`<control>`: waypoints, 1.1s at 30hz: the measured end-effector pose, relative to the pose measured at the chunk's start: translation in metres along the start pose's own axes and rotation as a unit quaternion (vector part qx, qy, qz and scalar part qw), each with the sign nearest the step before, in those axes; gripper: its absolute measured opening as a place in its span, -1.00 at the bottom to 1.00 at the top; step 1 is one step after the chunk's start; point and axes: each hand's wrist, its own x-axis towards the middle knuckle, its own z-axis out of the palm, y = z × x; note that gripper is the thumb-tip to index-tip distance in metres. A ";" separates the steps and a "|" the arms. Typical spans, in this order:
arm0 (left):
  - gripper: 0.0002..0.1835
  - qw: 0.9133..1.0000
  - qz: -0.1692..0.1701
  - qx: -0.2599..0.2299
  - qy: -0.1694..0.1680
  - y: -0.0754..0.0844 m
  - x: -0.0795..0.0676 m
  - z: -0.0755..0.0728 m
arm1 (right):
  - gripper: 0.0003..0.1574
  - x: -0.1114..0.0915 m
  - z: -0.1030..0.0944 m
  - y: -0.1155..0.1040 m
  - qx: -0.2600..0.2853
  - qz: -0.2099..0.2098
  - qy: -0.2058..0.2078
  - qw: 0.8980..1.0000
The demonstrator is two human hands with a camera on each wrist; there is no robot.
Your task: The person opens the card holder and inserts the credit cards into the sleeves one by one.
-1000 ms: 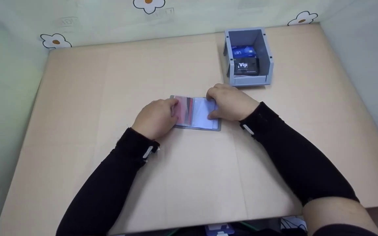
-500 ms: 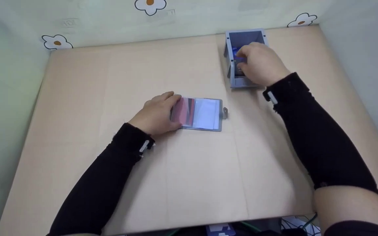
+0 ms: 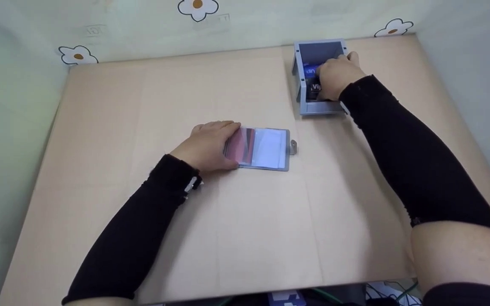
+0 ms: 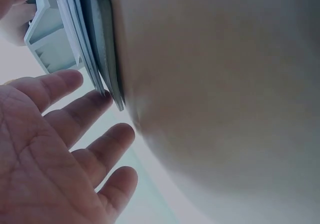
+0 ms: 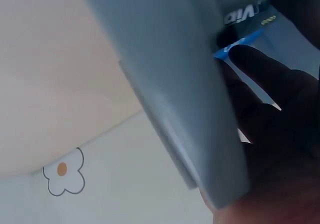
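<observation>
A small card holder lies open on the table, with a reddish card under its left sleeve and a pale right sleeve. My left hand holds its left side, thumb at the near edge and forefinger at the far edge. In the left wrist view the other fingers spread loosely beside its stacked pages. My right hand reaches into a grey bin over a black Vip card and a blue card. Its fingertip meets the blue card's edge; I cannot tell whether it grips a card.
The bin's side walls rise around the right hand, with its low front toward me. A metal snap tab sticks out from the holder's right edge. Flower-patterned walls border the cardboard-coloured table. Cables show below its front edge.
My right hand has left the holder's right side and gone up and right into the bin, lowering onto the cards. The left hand stays at the holder, which has shifted slightly right in view.
</observation>
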 end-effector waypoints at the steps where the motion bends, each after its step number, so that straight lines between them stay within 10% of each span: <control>1: 0.09 1.000 -0.001 0.003 0.002 0.001 0.000 0.000 | -0.37 0.001 0.001 0.000 -0.004 0.001 0.000 1.000; 16: 0.03 0.999 -0.008 0.039 0.016 0.007 -0.005 0.002 | -0.29 0.003 0.003 0.001 -0.012 0.001 0.038 0.999; 22: 0.01 0.999 -0.012 0.039 0.019 0.010 -0.004 0.002 | -0.59 0.001 0.002 0.005 0.007 -0.004 0.052 0.999; 33: 0.03 0.999 -0.014 0.032 0.025 0.010 -0.006 0.003 | -0.75 -0.020 -0.017 0.013 0.155 -0.003 0.023 0.988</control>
